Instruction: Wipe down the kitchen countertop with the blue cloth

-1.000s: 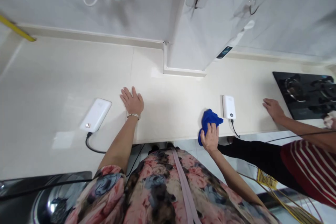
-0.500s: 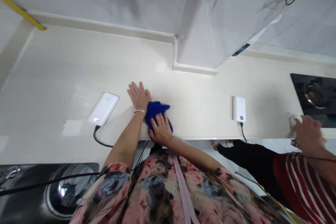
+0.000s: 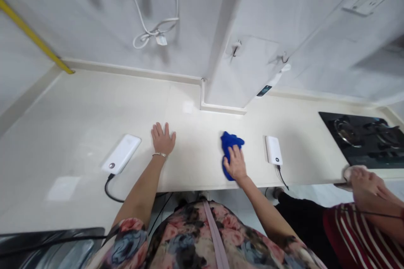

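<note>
My right hand (image 3: 235, 163) presses a blue cloth (image 3: 229, 145) flat on the cream countertop (image 3: 78, 117), near its front edge. My left hand (image 3: 163, 138) lies flat on the counter with fingers spread, a bracelet at the wrist, holding nothing. A white power bank (image 3: 121, 159) with a black cable lies just left of my left hand. A second white power bank (image 3: 273, 150) lies just right of the cloth.
A black gas hob (image 3: 362, 136) sits at the far right. Another person in a red striped top has a hand (image 3: 362, 178) on a pale cloth at the counter edge. A dark sink (image 3: 47, 248) is at bottom left. A white wall column (image 3: 240, 71) juts onto the counter.
My right hand slid the blue cloth from beside my left hand to the right, toward the second power bank. The view tilted upward. My left hand stayed put.
</note>
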